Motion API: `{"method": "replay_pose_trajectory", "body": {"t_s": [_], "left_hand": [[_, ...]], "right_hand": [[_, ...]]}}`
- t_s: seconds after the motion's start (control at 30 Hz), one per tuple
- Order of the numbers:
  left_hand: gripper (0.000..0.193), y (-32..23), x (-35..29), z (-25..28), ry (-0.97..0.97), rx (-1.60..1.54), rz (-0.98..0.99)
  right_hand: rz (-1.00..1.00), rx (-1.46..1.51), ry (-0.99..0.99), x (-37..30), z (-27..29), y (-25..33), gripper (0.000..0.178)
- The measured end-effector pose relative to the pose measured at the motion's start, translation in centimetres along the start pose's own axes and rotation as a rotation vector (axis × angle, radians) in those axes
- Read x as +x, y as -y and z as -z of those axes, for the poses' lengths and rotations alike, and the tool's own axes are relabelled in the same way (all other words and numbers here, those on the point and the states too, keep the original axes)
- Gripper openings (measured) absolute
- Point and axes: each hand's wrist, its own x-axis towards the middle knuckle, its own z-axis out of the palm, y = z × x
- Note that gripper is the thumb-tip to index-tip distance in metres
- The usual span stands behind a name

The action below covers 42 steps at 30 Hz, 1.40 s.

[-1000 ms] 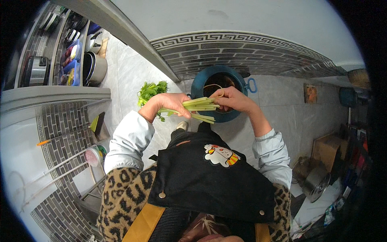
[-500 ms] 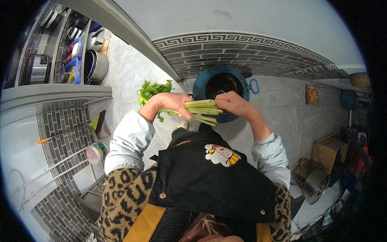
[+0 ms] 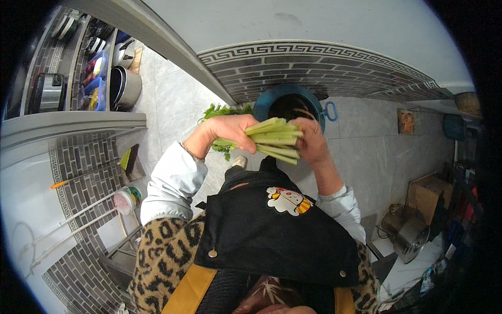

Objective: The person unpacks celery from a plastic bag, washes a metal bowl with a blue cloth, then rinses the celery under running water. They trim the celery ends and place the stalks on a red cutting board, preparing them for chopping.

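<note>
Closest to me are the person's black apron [image 3: 272, 235], with a cartoon patch on its front, and the pale cuffs of two sleeves. Beyond it, the left hand [image 3: 229, 132] has its fingers closed around a bunch of celery [image 3: 274, 137], gripping it across the stalks. The bunch lies level in front of the apron, cut ends fanned toward the right, leaves [image 3: 222, 111] spilling out on the left past the wrist. The right hand [image 3: 314, 141] is up at those cut ends, fingers bent and rather blurred; I can't tell whether they pinch a stalk or only brush against it.

Lower down, one light shoe [image 3: 240, 161] shows on the grey tiled floor [image 3: 366, 152]. Past the hands stands a round blue bin [image 3: 261, 103], partly covered by them, dark inside, a blue handle [image 3: 331, 111] at its side. Behind it runs a wall of dark brick-patterned tile [image 3: 324, 63]. Off to the far left, a big silver pot [image 3: 130, 89] sits beside shelves holding blue baskets [image 3: 102, 94].
</note>
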Motion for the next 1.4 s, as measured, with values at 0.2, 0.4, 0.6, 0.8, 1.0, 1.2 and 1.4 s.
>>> {"method": "replay_pose_trajectory", "body": {"t_s": [0.2,0.4,0.6,0.8,1.0,1.2,1.4], "left_hand": [[0.039,-0.1,-0.1,-1.2,-0.124,0.291,-0.061],[0.046,0.1,0.7,-1.0,-0.130,0.295,-0.105],[0.042,-0.4,0.0,-1.0,-0.315,0.279,-0.308],[0.038,-0.2,0.6,-1.3,-0.495,0.104,-0.233],[0.061,1.4,-0.8,-0.2,-0.615,-0.424,-0.426],[0.071,2.4,-2.8,0.8,-0.607,-0.612,-0.513],[0.071,2.3,-1.8,-0.2,-0.543,-0.549,-0.503]], "right_hand": [[-0.186,0.077,0.134,1.3,2.3,0.9,0.031],[-0.156,0.466,0.282,2.0,1.8,-2.2,0.031],[-0.411,0.375,0.095,2.4,0.1,-3.1,0.026],[-0.053,0.366,-0.080,1.8,1.0,-1.9,0.024],[0.328,0.492,-0.123,1.5,1.9,4.7,0.032],[0.282,-0.607,-0.483,-0.7,7.1,2.6,0.028],[-0.314,-1.249,-0.614,-1.4,15.0,-7.5,0.037]]}}
